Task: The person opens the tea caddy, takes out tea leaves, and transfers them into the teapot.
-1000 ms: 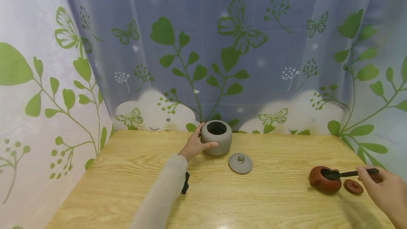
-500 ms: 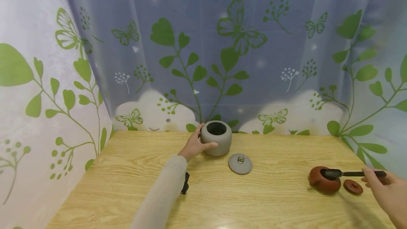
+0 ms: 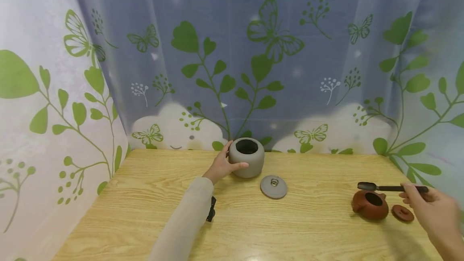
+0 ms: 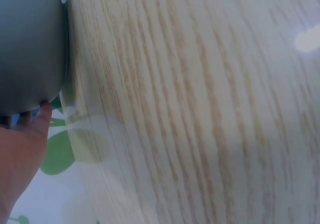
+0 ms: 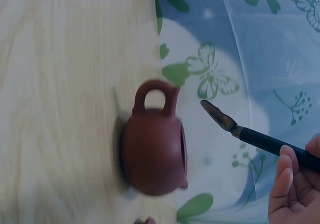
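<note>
Around the left side of a round grey jar [image 3: 251,165] my left hand [image 3: 219,166] curls, thumb across its front and fingers toward the back. The jar stands upright and uncovered; in the left wrist view fingertips touch its wall [image 4: 30,49]. My right hand [image 3: 433,208] pinches the black handle of a small tea scoop [image 3: 391,188], held level above a reddish-brown teapot [image 3: 362,209]. In the right wrist view the scoop [image 5: 265,142] is apart from the teapot [image 5: 152,154]. The teapot is uncovered, its inside dark.
A flat grey lid [image 3: 273,190] with a ring knob lies right of the jar. Beside the teapot rests its small brown lid [image 3: 402,213]. Behind the wooden table [image 3: 308,228] hangs a leaf-and-butterfly curtain [image 3: 224,71], with more of it at both sides.
My right hand has lifted the tea scoop out of the teapot's mouth, up and slightly left to above it. The left hand and jar have stayed in place.
</note>
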Motion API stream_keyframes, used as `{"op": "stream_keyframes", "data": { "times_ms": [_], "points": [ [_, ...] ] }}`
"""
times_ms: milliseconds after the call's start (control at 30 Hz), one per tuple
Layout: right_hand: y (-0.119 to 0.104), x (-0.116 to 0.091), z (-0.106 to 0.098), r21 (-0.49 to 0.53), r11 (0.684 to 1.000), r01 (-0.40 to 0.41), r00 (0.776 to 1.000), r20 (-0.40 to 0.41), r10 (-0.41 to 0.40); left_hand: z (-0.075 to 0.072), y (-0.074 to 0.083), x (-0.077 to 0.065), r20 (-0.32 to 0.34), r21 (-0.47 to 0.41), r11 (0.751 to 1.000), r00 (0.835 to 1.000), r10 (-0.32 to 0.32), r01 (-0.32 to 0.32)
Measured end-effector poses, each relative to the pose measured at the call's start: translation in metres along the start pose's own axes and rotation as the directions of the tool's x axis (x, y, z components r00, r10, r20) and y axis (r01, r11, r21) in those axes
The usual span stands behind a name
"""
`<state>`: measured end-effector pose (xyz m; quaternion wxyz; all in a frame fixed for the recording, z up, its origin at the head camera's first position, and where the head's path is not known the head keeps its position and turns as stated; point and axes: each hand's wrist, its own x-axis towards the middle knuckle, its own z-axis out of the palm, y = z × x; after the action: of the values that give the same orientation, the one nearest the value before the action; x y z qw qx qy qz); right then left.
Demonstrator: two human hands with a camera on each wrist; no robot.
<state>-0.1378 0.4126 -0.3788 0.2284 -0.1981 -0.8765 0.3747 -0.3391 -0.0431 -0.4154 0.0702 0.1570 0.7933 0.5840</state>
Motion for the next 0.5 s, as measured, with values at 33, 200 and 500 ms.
{"op": "stream_keyframes", "data": {
  "times_ms": [33,200,500],
  "points": [
    [-0.003,-0.001,0.002,0.025,1.000,0.006,1.000,0.003,-0.006,0.000,0.000,0.000,-0.001,0.003,1.000,1.000,-0.001,0.001],
    [-0.017,-0.001,0.014,0.128,0.990,0.052,0.998,0.030,-0.057,0.003,-0.018,0.010,-0.010,0.011,1.000,1.000,-0.001,0.002],
    [-0.047,0.002,0.042,0.341,0.935,0.095,0.990,0.066,-0.125,0.000,0.016,-0.013,0.013,0.006,1.000,1.000,0.002,-0.002]
  ]
}}
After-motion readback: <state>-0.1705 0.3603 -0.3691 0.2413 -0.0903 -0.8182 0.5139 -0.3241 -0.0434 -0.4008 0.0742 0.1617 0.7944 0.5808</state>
